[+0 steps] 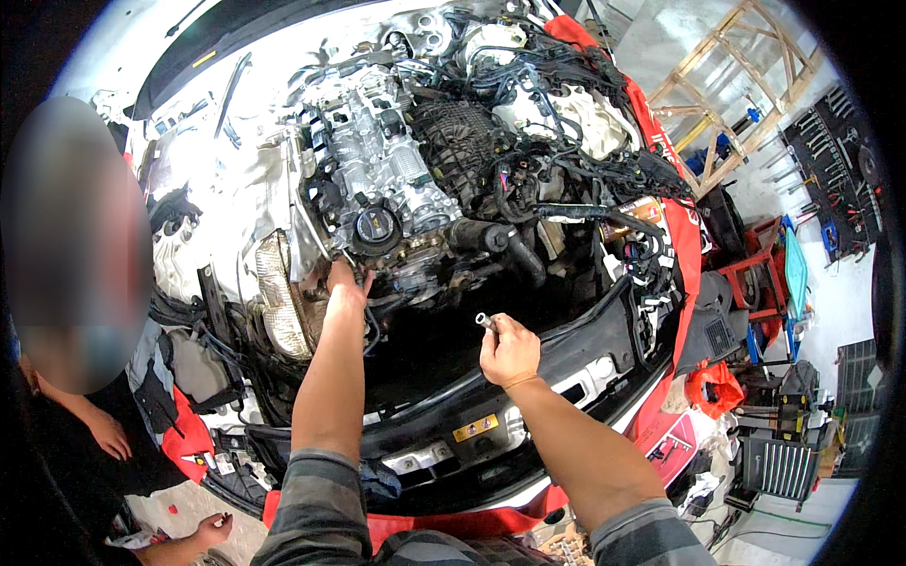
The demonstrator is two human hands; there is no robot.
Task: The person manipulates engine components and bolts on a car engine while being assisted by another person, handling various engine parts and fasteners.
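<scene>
My left hand (348, 283) reaches into the engine bay just below the round black oil filler cap (376, 224) on the silver engine (382, 156); its fingertips are partly hidden among metal parts, so I cannot tell what they hold. My right hand (510, 351) is closed round a short silver cylindrical socket (485, 321), held over the dark gap behind the black front panel (576, 349). A crinkled metal heat shield (283, 302) lies left of my left forearm.
A co-worker's arm (104, 424) and another hand (212, 528) are at the left. Black hoses (524, 259) and a red fender cover (684, 283) border the right. Beyond stand a wooden frame (727, 104), a tool board (830, 160), a red cart (755, 283) and a tool chest (774, 462).
</scene>
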